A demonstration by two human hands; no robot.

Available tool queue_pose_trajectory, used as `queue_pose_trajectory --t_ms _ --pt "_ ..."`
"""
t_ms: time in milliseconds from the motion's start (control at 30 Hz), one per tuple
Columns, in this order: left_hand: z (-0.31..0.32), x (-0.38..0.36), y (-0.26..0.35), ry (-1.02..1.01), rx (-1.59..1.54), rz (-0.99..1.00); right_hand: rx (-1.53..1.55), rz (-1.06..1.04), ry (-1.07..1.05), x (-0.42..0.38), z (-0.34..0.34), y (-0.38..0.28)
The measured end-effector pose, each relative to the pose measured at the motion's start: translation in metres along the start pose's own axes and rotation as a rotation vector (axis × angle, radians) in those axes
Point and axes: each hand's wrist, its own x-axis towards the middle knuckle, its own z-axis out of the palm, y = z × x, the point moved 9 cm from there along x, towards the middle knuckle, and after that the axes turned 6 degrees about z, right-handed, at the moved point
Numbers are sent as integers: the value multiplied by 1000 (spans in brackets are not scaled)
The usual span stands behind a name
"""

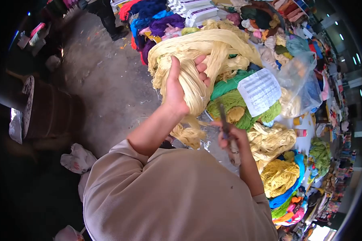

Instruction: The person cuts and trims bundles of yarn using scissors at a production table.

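Observation:
My left hand (176, 89) is closed around a thick hank of cream yarn (193, 86), thumb on one side and fingertips curling over the other. The yarn loops up over the pile behind, and a loose end (191, 134) hangs below the hand. In my right hand (236, 138) is a knife (223, 114) with a dark, narrow blade pointing upward, slightly blurred. Its pale lower end shows beneath the fist. The blade stands apart from the hank, to its right. Green yarn (229, 102) lies just behind the blade.
A printed paper sheet (260, 91) rests on the green yarn. Cream yarn (271, 140), yellow yarn (279, 176) and a clear plastic bag (297, 80) lie to the right. A rusty drum (52, 108) stands on the left. Another person's leg (105, 20) shows at the top.

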Motion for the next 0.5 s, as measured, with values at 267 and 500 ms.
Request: queue_pose_trajectory --t_ms 267,500 --pt "3 22 13 4 55 -19 -195 -8 -67 27 47 -14" --pt "-4 34 7 -17 140 -73 -192 -62 8 40 50 -26"
